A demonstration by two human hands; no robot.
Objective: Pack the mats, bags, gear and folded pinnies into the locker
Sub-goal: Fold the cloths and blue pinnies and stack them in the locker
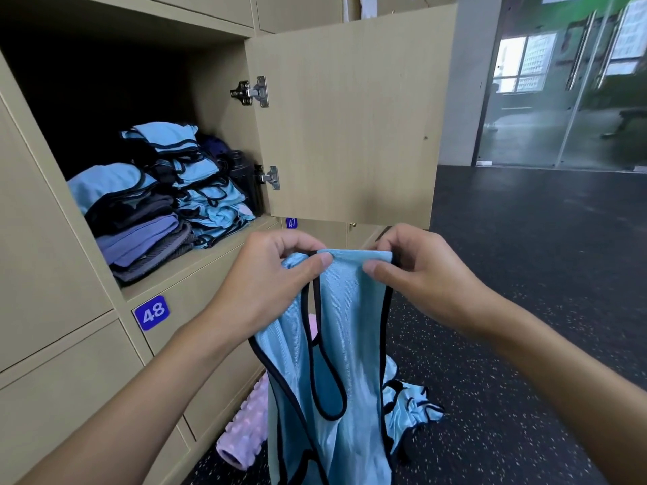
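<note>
A light blue pinny with black trim hangs in front of me, below the open locker. My left hand pinches its top edge at the left shoulder and my right hand pinches the top edge at the right. Inside the locker a pile of folded blue pinnies leans against the right side. Left of it lies a stack of folded purple and grey mats with one blue pinny on top. A dark bag or gear sits behind the pile.
The locker door stands open to the right. On the dark speckled floor lie a pink foam roller and more loose blue pinnies. Locker number 48 is shut below. Glass doors are at the far right.
</note>
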